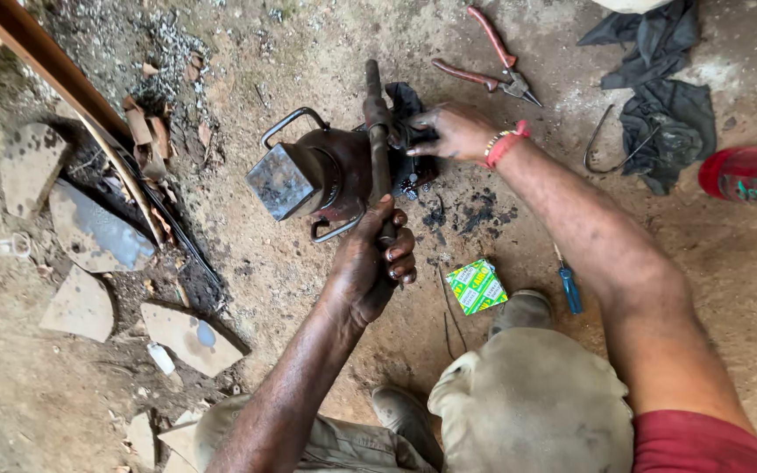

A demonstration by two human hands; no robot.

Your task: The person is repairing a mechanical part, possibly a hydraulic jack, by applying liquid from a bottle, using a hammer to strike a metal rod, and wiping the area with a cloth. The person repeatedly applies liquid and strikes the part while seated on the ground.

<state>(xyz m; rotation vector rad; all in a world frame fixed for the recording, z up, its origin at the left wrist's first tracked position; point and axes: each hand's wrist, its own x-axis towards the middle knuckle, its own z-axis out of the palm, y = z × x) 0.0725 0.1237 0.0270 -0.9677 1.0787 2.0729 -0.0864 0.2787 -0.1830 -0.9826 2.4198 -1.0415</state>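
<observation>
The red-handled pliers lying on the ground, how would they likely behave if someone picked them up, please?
The red-handled pliers look like solid metal, so probably stiff and fairly heavy for their size. Their handles lie splayed apart, so the jaws would likely swing loosely on the pivot when lifted. The sleeved handles should give decent grip, though greasy fingers like those on the rod might slip.

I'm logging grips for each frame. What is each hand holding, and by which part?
The left hand grips the near end of a rusty metal rod. The right hand presses a dark greasy part beside the rod; its exact hold cannot be told.
</observation>
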